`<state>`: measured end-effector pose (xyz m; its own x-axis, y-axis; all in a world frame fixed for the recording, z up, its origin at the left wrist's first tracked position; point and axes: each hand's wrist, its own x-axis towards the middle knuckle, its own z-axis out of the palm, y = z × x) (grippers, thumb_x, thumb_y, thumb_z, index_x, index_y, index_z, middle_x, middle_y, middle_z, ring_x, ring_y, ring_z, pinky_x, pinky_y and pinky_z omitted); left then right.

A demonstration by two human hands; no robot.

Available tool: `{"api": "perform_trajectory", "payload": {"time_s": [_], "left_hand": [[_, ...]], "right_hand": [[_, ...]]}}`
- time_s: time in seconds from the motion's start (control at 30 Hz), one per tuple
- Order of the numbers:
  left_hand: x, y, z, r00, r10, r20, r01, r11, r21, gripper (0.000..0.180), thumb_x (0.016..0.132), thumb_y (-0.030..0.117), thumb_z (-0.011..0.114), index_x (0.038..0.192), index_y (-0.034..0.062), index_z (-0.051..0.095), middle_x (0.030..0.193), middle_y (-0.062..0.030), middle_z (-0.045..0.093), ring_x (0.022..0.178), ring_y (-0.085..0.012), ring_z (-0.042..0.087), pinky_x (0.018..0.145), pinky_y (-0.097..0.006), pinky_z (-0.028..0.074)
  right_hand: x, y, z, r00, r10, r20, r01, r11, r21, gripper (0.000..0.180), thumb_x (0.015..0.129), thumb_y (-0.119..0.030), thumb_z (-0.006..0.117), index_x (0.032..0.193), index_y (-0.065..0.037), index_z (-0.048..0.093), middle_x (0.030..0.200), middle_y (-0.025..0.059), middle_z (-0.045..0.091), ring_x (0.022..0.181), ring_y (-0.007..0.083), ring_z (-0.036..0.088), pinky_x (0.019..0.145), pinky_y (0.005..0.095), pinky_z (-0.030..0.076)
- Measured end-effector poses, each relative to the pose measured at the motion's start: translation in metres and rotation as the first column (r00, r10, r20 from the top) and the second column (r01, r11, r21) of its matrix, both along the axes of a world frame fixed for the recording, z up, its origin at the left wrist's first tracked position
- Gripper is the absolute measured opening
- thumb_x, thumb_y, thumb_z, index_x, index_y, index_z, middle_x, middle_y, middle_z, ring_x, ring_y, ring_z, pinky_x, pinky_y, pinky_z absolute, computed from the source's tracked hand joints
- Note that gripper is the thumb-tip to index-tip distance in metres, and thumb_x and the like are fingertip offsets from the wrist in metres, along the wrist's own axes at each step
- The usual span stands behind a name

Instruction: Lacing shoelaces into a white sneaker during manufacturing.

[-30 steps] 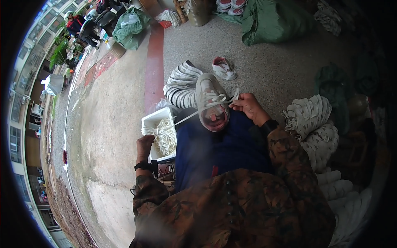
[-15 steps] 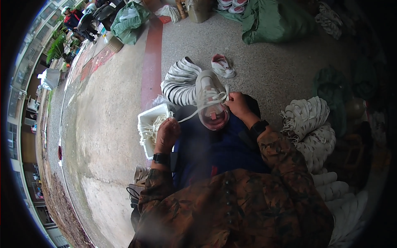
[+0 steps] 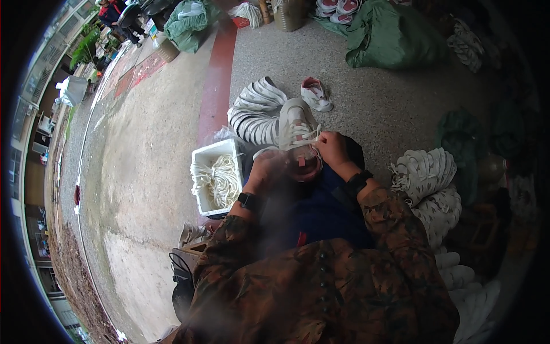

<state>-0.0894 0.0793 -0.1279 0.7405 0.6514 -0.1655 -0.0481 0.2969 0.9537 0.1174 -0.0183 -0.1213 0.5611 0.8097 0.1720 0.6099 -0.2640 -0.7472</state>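
Observation:
A white sneaker [image 3: 297, 117] with pinkish-grey parts lies across my lap, toe pointing away and opening toward me. A white shoelace [image 3: 301, 133] runs through its eyelets. On the right side of the opening, my right hand [image 3: 333, 149] is pinched on the lace. Close against the left side is my left hand [image 3: 268, 169], its fingers curled; a white loop of lace shows at its top, and the fingertips are partly hidden. Left of my lap stands a white foam box [image 3: 199, 156] holding a bundle of white laces [image 3: 221, 178].
Just beyond the sneaker a row of nested white shoe pieces [image 3: 252, 117] curves on the floor beside a single shoe [image 3: 315, 94]. More stacked shoe pieces [image 3: 427, 172] lie at my right. Green sacks [image 3: 395, 37] stand farther off, and a person [image 3: 117, 20] is at the far left.
My left hand has moved from beside the foam box rightward to the sneaker, and the lace stretched between them has slackened. My right hand stays at the sneaker's right side.

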Motion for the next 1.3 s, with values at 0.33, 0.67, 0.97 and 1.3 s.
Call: {"api": "perform_trajectory", "payload": {"time_s": [0.33, 0.67, 0.97, 1.3], "left_hand": [[0.023, 0.01, 0.024, 0.993, 0.115, -0.011, -0.116, 0.989, -0.09, 0.013, 0.089, 0.011, 0.057, 0.077, 0.0069, 0.062, 0.067, 0.0047, 0.056, 0.056, -0.0037, 0.048, 0.052, -0.018, 0.039], [0.025, 0.002, 0.001, 0.932, 0.357, 0.067, -0.361, 0.93, 0.062, 0.016, 0.086, 0.01, 0.062, 0.07, 0.0076, 0.061, 0.065, 0.0045, 0.057, 0.057, -0.0025, 0.047, 0.053, -0.018, 0.038], [0.024, 0.011, -0.024, 0.886, 0.449, -0.117, -0.363, 0.828, 0.428, 0.023, 0.075, 0.02, 0.063, 0.066, -0.0009, 0.058, 0.063, -0.0173, 0.056, 0.059, -0.028, 0.056, 0.058, -0.037, 0.043], [0.033, 0.004, 0.01, 0.79, 0.505, -0.348, 0.07, 0.49, 0.869, 0.021, 0.077, 0.021, 0.063, 0.071, 0.0014, 0.064, 0.067, -0.0163, 0.064, 0.063, -0.032, 0.063, 0.058, -0.037, 0.048]], "right_hand": [[-0.024, -0.016, 0.014, 0.855, 0.213, 0.472, -0.148, 0.974, -0.17, 0.012, 0.083, -0.013, 0.056, 0.082, -0.001, 0.055, 0.075, 0.0191, 0.06, 0.07, 0.0367, 0.062, 0.06, 0.0435, 0.051], [-0.048, -0.005, 0.04, 0.831, 0.311, 0.461, -0.272, 0.95, -0.152, 0.012, 0.079, -0.012, 0.061, 0.074, -0.002, 0.058, 0.071, 0.0178, 0.061, 0.065, 0.0358, 0.062, 0.057, 0.0441, 0.05], [-0.052, 0.019, 0.029, 0.785, 0.228, -0.576, -0.387, 0.906, -0.168, 0.011, 0.082, -0.004, 0.054, 0.087, 0.002, 0.062, 0.073, 0.007, 0.062, 0.061, 0.0114, 0.058, 0.058, 0.0259, 0.047], [-0.051, 0.017, 0.022, 0.734, 0.253, -0.63, -0.386, 0.919, -0.081, 0.018, 0.082, 0.001, 0.049, 0.096, 0.003, 0.061, 0.082, 0.0055, 0.063, 0.07, 0.0114, 0.059, 0.064, 0.0248, 0.048]]}}
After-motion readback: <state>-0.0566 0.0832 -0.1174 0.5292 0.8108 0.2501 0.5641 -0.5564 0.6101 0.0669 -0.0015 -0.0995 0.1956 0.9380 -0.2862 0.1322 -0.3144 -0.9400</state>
